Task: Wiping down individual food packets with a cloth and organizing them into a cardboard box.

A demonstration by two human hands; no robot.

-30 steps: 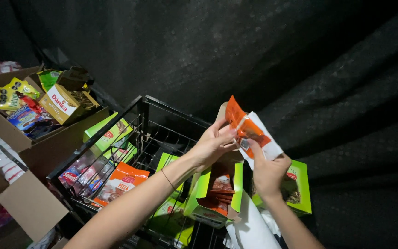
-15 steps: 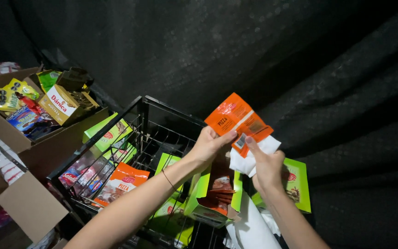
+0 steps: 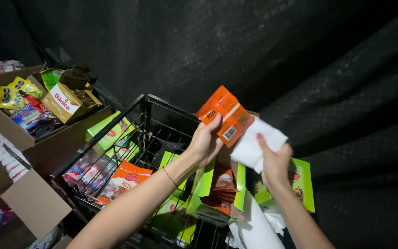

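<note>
A black wire rack [image 3: 149,121] fills the middle of the view and holds the most: bright green display cartons [image 3: 110,133] along its far side, one open green carton [image 3: 217,191] near the front with orange packets standing in it, and loose snack packets [image 3: 124,180] lying on the left part of the shelf. To the left, an open cardboard box [image 3: 5,127] carries mixed goods, among them a yellow bag [image 3: 15,91], a tan carton [image 3: 63,102] and small colourful packs. Above the rack, the left hand [image 3: 204,142] pinches an orange packet [image 3: 224,115] between thumb and curled fingers, tilted with its back panel showing. Just beside it, the right hand [image 3: 275,163] grips a folded white cloth [image 3: 257,144], which touches the packet's lower edge.
</note>
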